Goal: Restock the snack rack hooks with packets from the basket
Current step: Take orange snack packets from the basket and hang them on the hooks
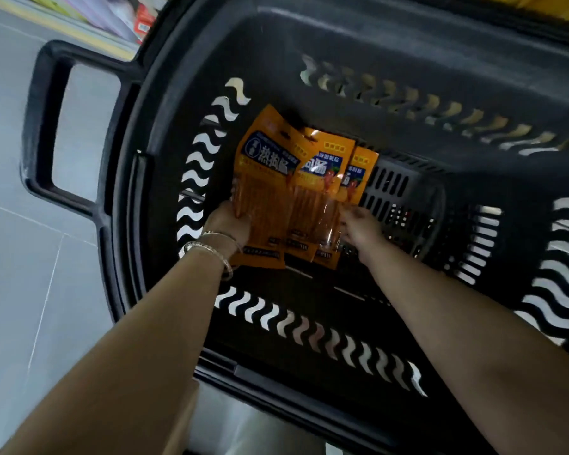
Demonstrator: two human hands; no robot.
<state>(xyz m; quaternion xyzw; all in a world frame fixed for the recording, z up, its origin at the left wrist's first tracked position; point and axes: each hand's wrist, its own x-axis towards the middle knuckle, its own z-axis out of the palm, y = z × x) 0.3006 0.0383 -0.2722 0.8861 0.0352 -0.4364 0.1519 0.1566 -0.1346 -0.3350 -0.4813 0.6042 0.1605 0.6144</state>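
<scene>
Looking down into black plastic basket, wavy slots in the walls, loop handle at 9 o'clock. Inside, approx. at centre, 3 orange snack packets, fanned and overlapping, tops toward 12 o'clock, clear windows w/ orange sticks toward 6 o'clock. Leftmost packet in front, other 2 tucked behind it toward 3 o'clock. Lying on basket bottom or lifted a bit: cannot tell.

L hand at 8 o'clock of the fan, gripping lower left edge of front packet; thumb side on front face, other fingers hidden behind packet, so spread or together cannot tell. 2 thin bracelets on L wrist. R hand at 4 o'clock of the fan, fingertips against right edge of rearmost packet; blurred, so pinching or only touching cannot tell.

Outside basket: grey tile floor at 9 o'clock, shelf w/ boxed goods at 11 o'clock.
</scene>
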